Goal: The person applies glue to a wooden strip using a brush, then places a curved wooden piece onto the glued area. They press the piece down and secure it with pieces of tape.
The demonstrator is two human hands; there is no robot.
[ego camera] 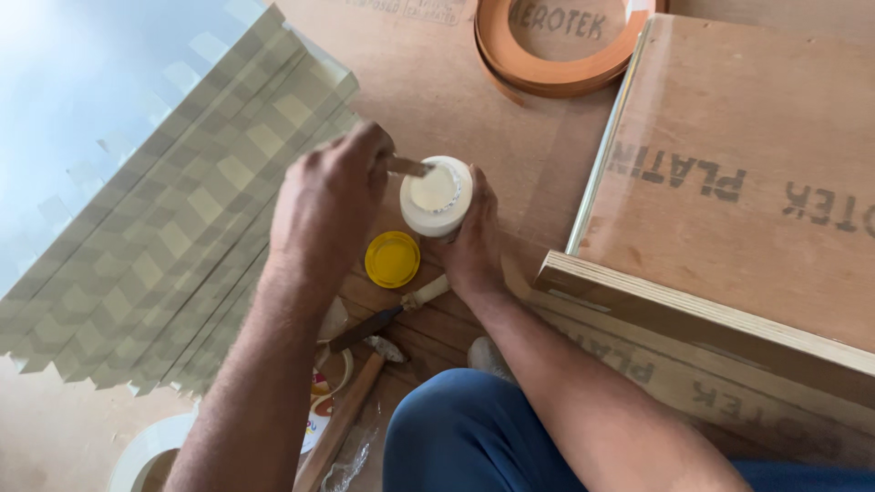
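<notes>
the fingers [365, 150] of the left hand [333, 205] pinch a tool [408, 167] dipping into the open white jar [436, 196]; the right hand [474, 241] grips the jar steady (yellow lid [392, 259] just beside it).

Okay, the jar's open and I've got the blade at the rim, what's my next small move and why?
Probably dip the blade into the white paste: the jar is open, its yellow lid lies beside it, your right hand steadies it, and your left hand holds the tip just at the rim.
</notes>
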